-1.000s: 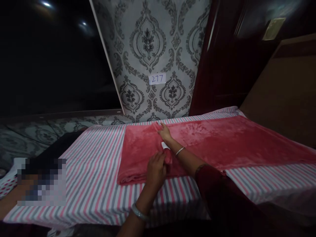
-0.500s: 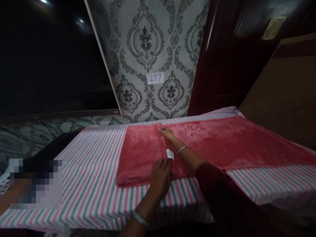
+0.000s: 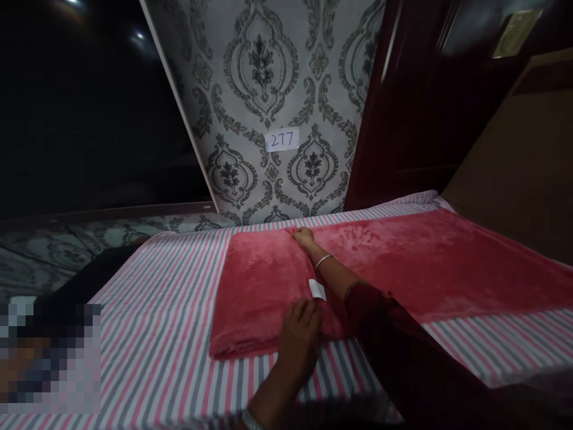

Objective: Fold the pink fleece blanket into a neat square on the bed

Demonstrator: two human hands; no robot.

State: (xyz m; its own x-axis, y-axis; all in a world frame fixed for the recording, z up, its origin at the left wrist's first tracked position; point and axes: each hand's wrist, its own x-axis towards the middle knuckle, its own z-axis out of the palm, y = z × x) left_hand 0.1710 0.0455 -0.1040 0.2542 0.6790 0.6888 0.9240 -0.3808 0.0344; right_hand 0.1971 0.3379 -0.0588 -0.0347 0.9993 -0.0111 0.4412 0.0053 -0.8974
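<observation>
A red plush blanket (image 3: 403,263) lies lengthwise over the striped cloth, its left part folded into a thick layered stack (image 3: 259,286). My right hand (image 3: 305,237) reaches to the far side and pinches the edge of the folded part. Near the front, my left hand (image 3: 301,334) has its fingers curled over the same edge, gripping the blanket; its fingertips are partly hidden. Between the two hands a white label (image 3: 317,289) sticks out from the folded edge.
A pink, grey and white striped cloth (image 3: 170,310) covers the table. Behind it are a patterned wall with a "277" paper (image 3: 282,139) and a large dark screen (image 3: 98,119). A brown board (image 3: 523,137) leans at right. A pixelated patch with part of a person is at lower left.
Both hands have shifted slightly right with the blanket's folded edge, and the label has moved with it. The left hand also sits a little lower in view. The camera view has shifted a bit.
</observation>
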